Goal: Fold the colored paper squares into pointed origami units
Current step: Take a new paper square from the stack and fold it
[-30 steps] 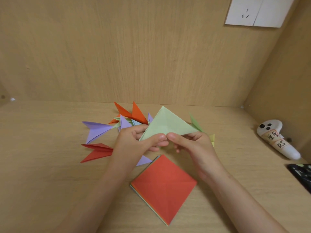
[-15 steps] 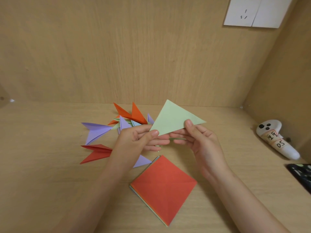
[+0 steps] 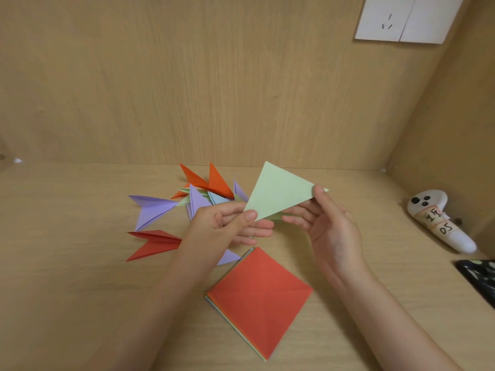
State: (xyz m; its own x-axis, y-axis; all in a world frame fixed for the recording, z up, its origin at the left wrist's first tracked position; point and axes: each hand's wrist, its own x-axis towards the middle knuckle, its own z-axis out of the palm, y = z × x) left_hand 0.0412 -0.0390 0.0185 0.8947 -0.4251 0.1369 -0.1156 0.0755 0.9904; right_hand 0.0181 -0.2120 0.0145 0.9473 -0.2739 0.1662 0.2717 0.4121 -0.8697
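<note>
A pale green paper (image 3: 278, 192), folded into a triangle, is held up above the desk between both hands. My left hand (image 3: 227, 223) pinches its lower left corner between thumb and fingers. My right hand (image 3: 329, 226) pinches its right corner, thumb on top. Below them lies a stack of paper squares (image 3: 259, 298) with a red sheet on top. Behind my left hand is a pile of finished pointed units: purple (image 3: 152, 210), red (image 3: 155, 243), orange (image 3: 211, 182) and others partly hidden.
A white handheld controller (image 3: 439, 220) with taped labels lies at the right by the side wall. A dark object (image 3: 479, 277) sits at the right edge. A white wall socket (image 3: 401, 20) is on the wooden back panel. The wooden desk (image 3: 67, 263) extends left.
The green triangle has turned clockwise: my right hand moved from its lower edge up to its right corner, while my left hand kept the lower left corner.
</note>
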